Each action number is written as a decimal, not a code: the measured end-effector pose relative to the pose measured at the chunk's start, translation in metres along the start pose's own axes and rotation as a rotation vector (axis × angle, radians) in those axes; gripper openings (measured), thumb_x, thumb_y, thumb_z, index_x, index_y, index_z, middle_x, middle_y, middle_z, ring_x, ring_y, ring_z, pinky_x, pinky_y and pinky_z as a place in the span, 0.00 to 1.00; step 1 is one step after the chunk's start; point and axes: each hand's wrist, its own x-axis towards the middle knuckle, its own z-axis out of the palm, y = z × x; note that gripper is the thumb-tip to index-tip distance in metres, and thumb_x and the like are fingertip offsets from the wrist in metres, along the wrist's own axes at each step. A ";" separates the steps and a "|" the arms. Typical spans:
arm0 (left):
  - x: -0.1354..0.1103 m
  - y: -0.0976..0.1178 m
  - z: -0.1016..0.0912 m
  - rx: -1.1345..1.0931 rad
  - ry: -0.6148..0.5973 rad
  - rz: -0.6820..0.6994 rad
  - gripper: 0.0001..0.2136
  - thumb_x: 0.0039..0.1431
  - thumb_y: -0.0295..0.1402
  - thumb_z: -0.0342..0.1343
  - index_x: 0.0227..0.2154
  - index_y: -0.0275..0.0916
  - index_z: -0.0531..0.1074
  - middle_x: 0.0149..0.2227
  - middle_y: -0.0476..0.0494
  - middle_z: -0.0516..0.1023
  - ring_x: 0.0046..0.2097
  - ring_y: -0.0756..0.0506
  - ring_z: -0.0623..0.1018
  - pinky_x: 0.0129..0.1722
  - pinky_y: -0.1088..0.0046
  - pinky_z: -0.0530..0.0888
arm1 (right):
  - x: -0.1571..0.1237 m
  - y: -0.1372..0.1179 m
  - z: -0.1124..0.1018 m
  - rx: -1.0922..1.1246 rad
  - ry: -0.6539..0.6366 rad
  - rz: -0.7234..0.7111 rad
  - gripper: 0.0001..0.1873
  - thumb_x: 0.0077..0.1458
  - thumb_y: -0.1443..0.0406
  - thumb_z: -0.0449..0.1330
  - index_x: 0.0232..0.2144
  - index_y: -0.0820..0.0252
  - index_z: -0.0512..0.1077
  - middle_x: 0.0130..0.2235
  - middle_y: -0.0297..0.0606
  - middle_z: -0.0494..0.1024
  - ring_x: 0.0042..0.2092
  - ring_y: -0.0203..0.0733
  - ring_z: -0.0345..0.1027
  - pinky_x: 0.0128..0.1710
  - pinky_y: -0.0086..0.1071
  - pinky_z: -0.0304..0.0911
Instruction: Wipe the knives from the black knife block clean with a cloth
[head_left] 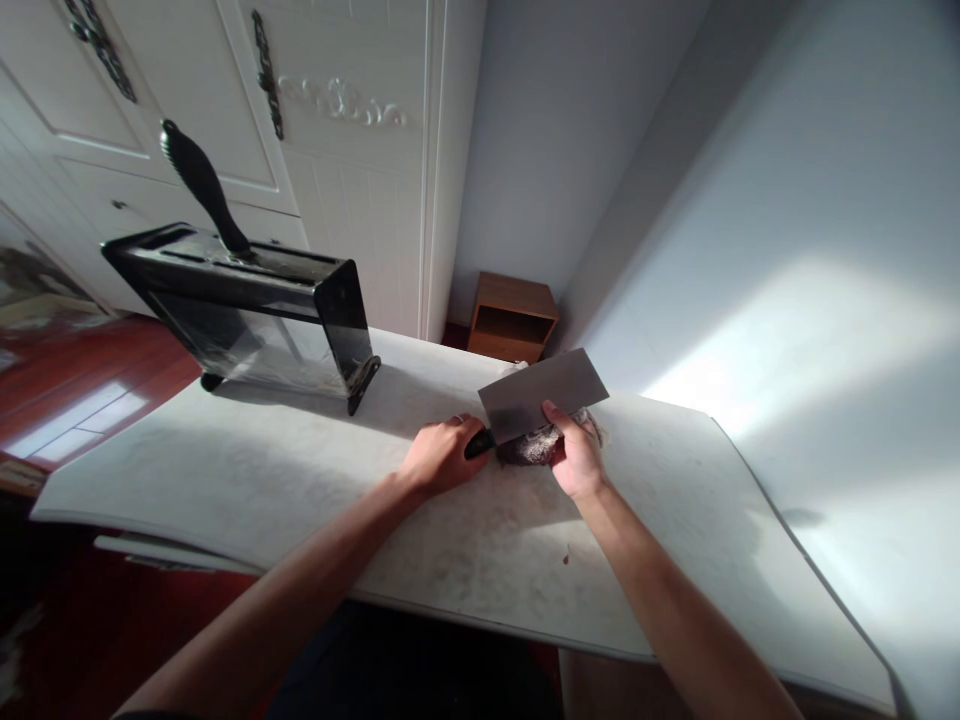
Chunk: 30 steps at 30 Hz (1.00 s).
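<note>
A cleaver point(544, 395) with a broad grey blade and black handle is held above the white tabletop point(300, 480), its blade pointing right. My left hand point(442, 455) is closed around the handle. My right hand point(577, 450) grips a dark, speckled, crumpled cloth point(532, 447) under the blade's near edge. The right thumb lies over the blade's face, so the blade's lower edge sits between thumb and cloth. My right palm hides part of the cloth. Behind the blade, a small whitish bit point(514, 368) shows; I cannot make out what it is.
A black knife block point(262, 270) with clear sides stands on the table at the left, a black-handled tool point(202, 185) upright in it. White cabinets point(360, 200) rise behind. A small wooden stand point(514, 310) is beyond the table, and a wall point(825, 300) borders the right side.
</note>
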 end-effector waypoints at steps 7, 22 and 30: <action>0.002 0.007 -0.003 -0.007 -0.060 -0.105 0.14 0.58 0.47 0.53 0.35 0.42 0.73 0.32 0.41 0.80 0.36 0.39 0.80 0.32 0.70 0.69 | 0.011 0.003 -0.007 0.073 0.093 0.025 0.17 0.39 0.63 0.73 0.34 0.56 0.75 0.32 0.32 0.83 0.40 0.47 0.78 0.47 0.46 0.72; -0.003 0.010 0.001 -0.400 -0.018 -0.223 0.13 0.56 0.45 0.58 0.31 0.39 0.69 0.26 0.49 0.75 0.21 0.49 0.75 0.22 0.76 0.64 | 0.020 -0.004 -0.017 0.156 0.063 0.107 0.16 0.45 0.63 0.69 0.40 0.58 0.77 0.40 0.35 0.84 0.42 0.44 0.77 0.48 0.45 0.72; -0.003 0.008 0.003 -0.014 0.030 -0.255 0.14 0.60 0.47 0.54 0.40 0.43 0.72 0.34 0.42 0.81 0.38 0.40 0.81 0.34 0.71 0.68 | 0.025 -0.001 -0.025 0.181 0.213 0.009 0.12 0.44 0.62 0.68 0.34 0.55 0.76 0.36 0.31 0.83 0.40 0.41 0.77 0.46 0.41 0.72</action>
